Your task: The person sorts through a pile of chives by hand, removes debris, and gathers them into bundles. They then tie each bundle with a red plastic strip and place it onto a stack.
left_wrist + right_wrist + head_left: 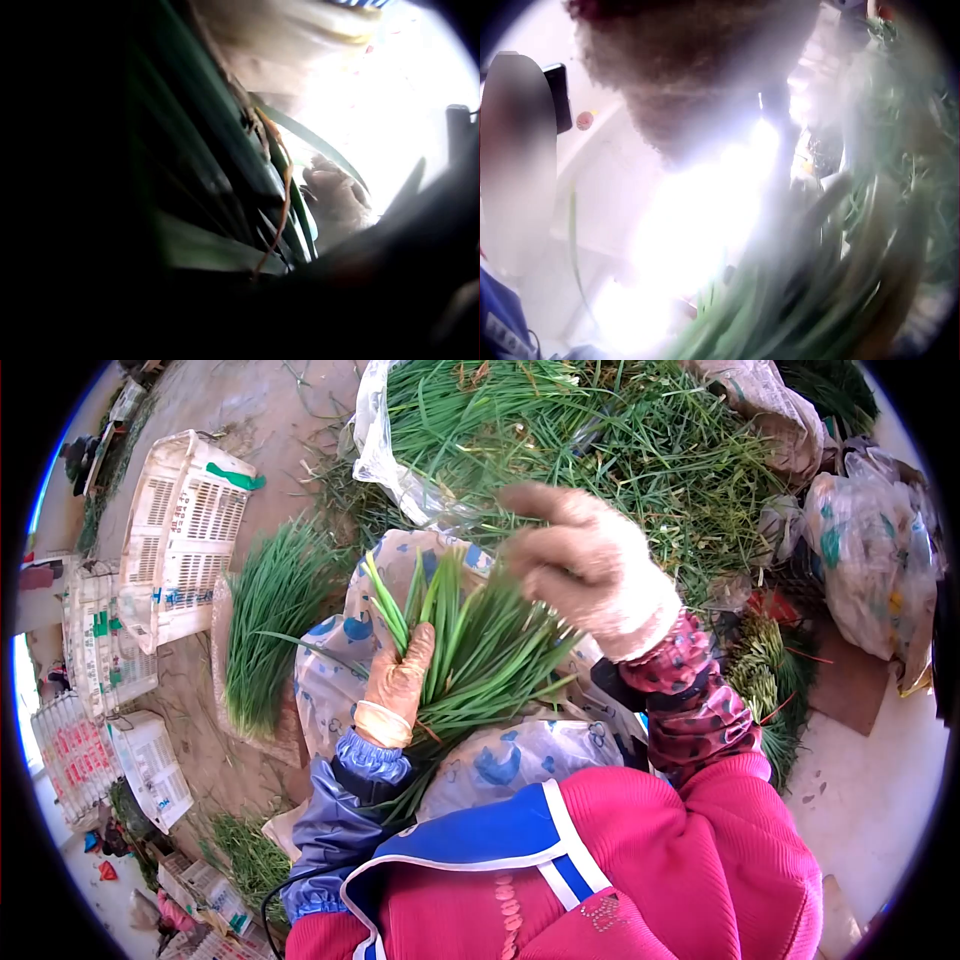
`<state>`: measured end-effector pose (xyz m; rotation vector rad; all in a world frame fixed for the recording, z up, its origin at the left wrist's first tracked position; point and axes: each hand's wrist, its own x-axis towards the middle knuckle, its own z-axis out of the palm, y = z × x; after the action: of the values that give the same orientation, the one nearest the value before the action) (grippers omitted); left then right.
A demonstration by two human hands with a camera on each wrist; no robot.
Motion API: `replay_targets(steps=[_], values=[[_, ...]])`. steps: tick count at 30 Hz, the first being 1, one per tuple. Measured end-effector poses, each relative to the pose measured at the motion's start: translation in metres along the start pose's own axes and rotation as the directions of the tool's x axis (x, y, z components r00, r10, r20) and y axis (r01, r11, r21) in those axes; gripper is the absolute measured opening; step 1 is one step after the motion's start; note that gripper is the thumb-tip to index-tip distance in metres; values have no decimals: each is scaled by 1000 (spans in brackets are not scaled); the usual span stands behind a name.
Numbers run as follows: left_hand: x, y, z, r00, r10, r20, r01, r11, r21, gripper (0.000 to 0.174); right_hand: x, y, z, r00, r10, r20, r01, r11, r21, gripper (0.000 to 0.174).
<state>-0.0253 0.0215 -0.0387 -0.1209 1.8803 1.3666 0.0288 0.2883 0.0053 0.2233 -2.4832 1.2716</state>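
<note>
My left hand (396, 685), in a tan glove, grips a bunch of green chives (490, 660) over my lap. Its thumb lies across the stalks, and the bunch fans out to the right. Above the right side of the bunch is my right hand (596, 565) in a fuzzy beige knit glove, blurred, with loosely bent fingers and nothing visible in them. In the left wrist view, dark chive leaves (217, 142) and a thin dry strand (286, 187) fill the near part. Blurred chives (742, 322) lie below the glove cuff (682, 90) in the right wrist view.
A large heap of loose chives (600, 470) lies in front on white plastic sheeting (375, 420). Neater bundles (275, 625) rest on the left, and others (765, 670) on the right. White crates (190, 530) stand at left; a full plastic bag (865, 550) sits at right.
</note>
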Motion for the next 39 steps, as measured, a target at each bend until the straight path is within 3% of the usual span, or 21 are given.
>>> replay_targets(steps=[1,3,4,5,7,12,14,16,17,18,20,22,23,24,28,30,32,34,35,38,39], values=[[3,-3,-1,999,-37,5,37,999,-35,47,-3,0,-9,998,58,-11,-57,992,115,25],[8,-13,-1,996,73,-47,-73,997,17,44,-8,-2,-7,855,321,-407,-1,787,617,30],[10,-18,-2,991,107,-76,-104,994,41,43,-4,-5,-22,735,524,-431,-262,805,531,34],[12,-21,-1,984,143,-105,-137,988,65,42,-4,15,-26,671,529,-520,-229,815,532,36],[14,-22,1,964,250,-88,-243,966,84,38,-15,54,-42,637,581,-506,-417,812,409,39],[13,-18,5,940,340,-44,-325,925,198,36,-23,62,-28,816,530,-230,-376,789,486,52],[15,-18,8,929,366,-46,-344,905,250,35,-16,82,6,984,139,114,-175,890,421,66],[16,-18,7,935,351,-45,-325,903,280,34,-15,93,48,928,-116,354,-91,852,515,82],[16,-18,6,938,342,-48,-314,902,295,33,-15,70,46,867,201,456,-446,722,529,80],[16,-19,5,939,340,-53,-316,913,258,33,-15,48,44,706,495,506,-706,448,548,79],[16,-21,4,941,331,-69,-314,932,183,32,-21,49,34,831,520,198,-520,599,609,77],[16,-23,0,965,254,-70,-239,956,172,32,-47,81,25,844,513,155,-458,540,706,79],[17,-23,0,973,221,-64,-208,964,165,32,-57,85,16,806,566,174,-474,441,762,79],[15,-18,1,970,235,-55,-222,958,180,32,-72,88,4,808,543,229,-516,465,719,75],[15,-14,4,967,254,-24,-245,951,190,33,-140,99,31,922,194,335,-385,540,748,76],[16,-14,5,972,233,18,-233,964,126,35,-141,68,31,826,247,506,-547,565,617,92],[17,-12,7,976,210,63,-215,972,91,41,-114,48,51,839,306,449,-535,610,585,109],[13,-9,6,980,174,99,-183,979,89,51,-99,53,75,964,182,192,-264,601,755,116],[11,-7,5,981,155,113,-165,982,89,56,-92,53,77,956,201,215,-294,602,743,117],[12,2,2,939,178,293,-236,956,174,67,-65,41,71,908,273,318,-413,454,790,122],[15,4,0,917,147,371,-211,968,136,66,-56,28,76,914,300,274,-361,291,886,126]])
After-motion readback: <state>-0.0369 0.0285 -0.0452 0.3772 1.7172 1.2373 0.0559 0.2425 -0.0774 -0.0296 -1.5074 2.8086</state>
